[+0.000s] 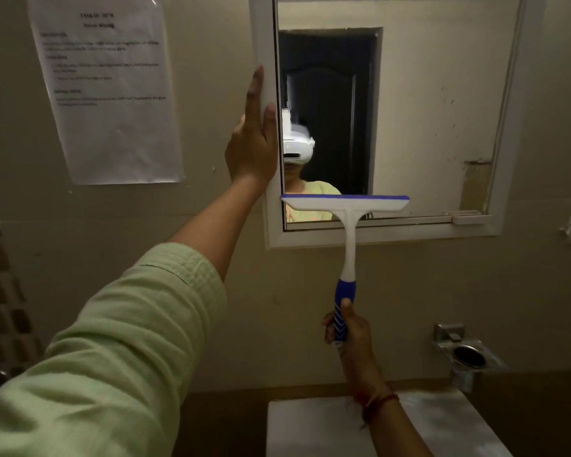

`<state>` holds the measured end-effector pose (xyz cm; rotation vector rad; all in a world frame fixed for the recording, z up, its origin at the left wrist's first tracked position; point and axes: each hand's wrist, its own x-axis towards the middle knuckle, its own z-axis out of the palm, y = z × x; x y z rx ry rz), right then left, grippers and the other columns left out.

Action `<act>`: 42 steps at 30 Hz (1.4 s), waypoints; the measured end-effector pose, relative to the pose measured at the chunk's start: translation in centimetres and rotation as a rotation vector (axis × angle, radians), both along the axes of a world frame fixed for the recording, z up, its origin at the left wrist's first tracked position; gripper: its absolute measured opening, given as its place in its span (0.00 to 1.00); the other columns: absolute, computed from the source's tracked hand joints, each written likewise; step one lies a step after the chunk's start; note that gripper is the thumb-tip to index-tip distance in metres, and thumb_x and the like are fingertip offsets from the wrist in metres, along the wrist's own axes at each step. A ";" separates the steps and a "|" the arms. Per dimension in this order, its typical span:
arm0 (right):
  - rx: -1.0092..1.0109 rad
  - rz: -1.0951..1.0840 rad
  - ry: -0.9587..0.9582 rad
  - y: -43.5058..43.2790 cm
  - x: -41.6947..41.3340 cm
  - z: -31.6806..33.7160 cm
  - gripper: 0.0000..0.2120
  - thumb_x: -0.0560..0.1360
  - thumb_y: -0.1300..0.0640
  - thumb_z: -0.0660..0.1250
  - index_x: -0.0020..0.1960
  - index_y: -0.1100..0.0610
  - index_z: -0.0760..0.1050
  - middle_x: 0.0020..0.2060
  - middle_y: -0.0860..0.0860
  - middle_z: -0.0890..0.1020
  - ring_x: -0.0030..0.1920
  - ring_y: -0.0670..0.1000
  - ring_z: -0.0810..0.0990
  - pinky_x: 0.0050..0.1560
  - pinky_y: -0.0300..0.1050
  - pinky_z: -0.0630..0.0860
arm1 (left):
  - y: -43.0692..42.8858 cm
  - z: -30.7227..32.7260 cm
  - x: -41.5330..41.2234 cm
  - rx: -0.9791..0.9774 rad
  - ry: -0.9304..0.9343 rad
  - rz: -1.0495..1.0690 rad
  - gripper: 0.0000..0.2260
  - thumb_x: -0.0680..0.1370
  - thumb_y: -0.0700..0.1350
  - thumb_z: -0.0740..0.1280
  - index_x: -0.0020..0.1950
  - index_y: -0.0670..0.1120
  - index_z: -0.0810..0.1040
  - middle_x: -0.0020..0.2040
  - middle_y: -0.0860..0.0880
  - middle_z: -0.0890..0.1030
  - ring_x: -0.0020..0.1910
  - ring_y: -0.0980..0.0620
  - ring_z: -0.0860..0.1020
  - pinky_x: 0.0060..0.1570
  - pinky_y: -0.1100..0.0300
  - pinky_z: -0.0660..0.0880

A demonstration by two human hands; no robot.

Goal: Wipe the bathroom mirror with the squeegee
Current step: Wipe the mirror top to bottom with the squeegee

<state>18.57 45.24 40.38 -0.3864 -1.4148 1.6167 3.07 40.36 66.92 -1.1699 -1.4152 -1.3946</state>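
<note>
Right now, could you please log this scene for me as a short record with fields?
setting: bathroom wall with white-framed mirror
left hand: open, flat against the mirror's left frame edge
right hand: gripping the squeegee by its blue handle
squeegee: upright, blade level across the lower left of the glass
paper: printed sheet on the wall left of the mirror, text too blurred to read
holder: metal, on the wall at lower right

The room is dim with a warm, yellowish cast. The printed sheet (106,90) on the wall is too soft to read. Straight lines such as the mirror frame (505,127) bow with wide-angle distortion. The mirror's reflection is smeared and hazy.
</note>
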 end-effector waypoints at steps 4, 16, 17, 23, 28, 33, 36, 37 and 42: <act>0.063 -0.003 0.010 0.2 0.5 3.8 0.20 0.68 0.33 0.62 0.31 0.47 0.80 0.25 0.47 0.79 0.24 0.44 0.72 0.29 0.41 0.70 | 0.0 -0.1 0.0 0.016 0.004 -0.014 0.21 0.82 0.48 0.53 0.74 0.45 0.56 0.59 0.40 0.78 0.26 0.54 0.69 0.26 0.63 0.65; -0.025 0.024 -0.023 -0.1 0.2 -1.1 0.33 0.50 0.23 0.67 0.26 0.55 0.78 0.23 0.49 0.78 0.22 0.46 0.72 0.27 0.41 0.70 | -0.1 0.0 0.1 -0.003 0.008 -0.015 0.22 0.82 0.48 0.53 0.74 0.45 0.55 0.57 0.38 0.78 0.27 0.52 0.70 0.27 0.62 0.68; -0.023 0.022 -0.022 -0.1 0.2 -0.8 0.33 0.50 0.23 0.67 0.26 0.54 0.78 0.23 0.49 0.78 0.21 0.46 0.72 0.27 0.40 0.70 | -0.2 0.0 0.1 -0.010 0.009 -0.014 0.22 0.82 0.48 0.52 0.75 0.45 0.55 0.57 0.38 0.78 0.27 0.52 0.70 0.27 0.61 0.68; 0.069 -0.027 -0.043 0.7 0.8 3.8 0.25 0.64 0.29 0.61 0.29 0.50 0.79 0.25 0.48 0.78 0.23 0.45 0.72 0.29 0.41 0.71 | -0.3 0.1 -0.1 -0.048 -0.015 0.012 0.22 0.82 0.49 0.51 0.75 0.47 0.52 0.47 0.41 0.80 0.26 0.57 0.67 0.27 0.67 0.63; 0.019 -0.047 -0.084 0.3 1.3 1.1 0.36 0.51 0.21 0.63 0.28 0.56 0.76 0.20 0.48 0.75 0.22 0.46 0.71 0.27 0.39 0.70 | -0.3 0.0 -0.1 -0.043 -0.019 0.032 0.22 0.82 0.50 0.51 0.75 0.47 0.53 0.47 0.40 0.80 0.27 0.55 0.68 0.27 0.68 0.62; -0.008 -0.043 -0.093 -0.5 1.9 0.1 0.37 0.52 0.22 0.63 0.27 0.58 0.75 0.18 0.48 0.74 0.20 0.46 0.70 0.25 0.39 0.70 | -0.3 0.0 0.2 -0.030 -0.033 0.043 0.22 0.82 0.50 0.51 0.75 0.48 0.53 0.47 0.41 0.80 0.28 0.55 0.69 0.27 0.70 0.61; 0.010 -0.054 -0.093 -0.3 2.1 1.9 0.27 0.67 0.31 0.61 0.27 0.54 0.76 0.19 0.47 0.74 0.21 0.45 0.71 0.28 0.40 0.70 | -0.3 -0.1 0.3 -0.032 -0.039 0.055 0.22 0.82 0.51 0.50 0.75 0.49 0.53 0.48 0.41 0.80 0.30 0.53 0.71 0.28 0.66 0.62; 0.022 -0.050 -0.097 -0.1 2.1 2.4 0.26 0.68 0.33 0.60 0.26 0.54 0.76 0.19 0.47 0.74 0.21 0.45 0.71 0.28 0.40 0.70 | -0.4 -0.1 0.3 -0.033 -0.038 0.053 0.22 0.82 0.51 0.51 0.75 0.49 0.53 0.50 0.40 0.80 0.31 0.51 0.72 0.29 0.63 0.63; 0.009 -0.040 -0.118 0.1 2.1 1.8 0.24 0.69 0.35 0.60 0.26 0.53 0.76 0.20 0.47 0.75 0.22 0.45 0.71 0.29 0.40 0.69 | -0.3 -0.1 0.3 -0.030 -0.035 0.046 0.22 0.82 0.51 0.50 0.75 0.48 0.52 0.52 0.42 0.80 0.31 0.51 0.72 0.32 0.61 0.66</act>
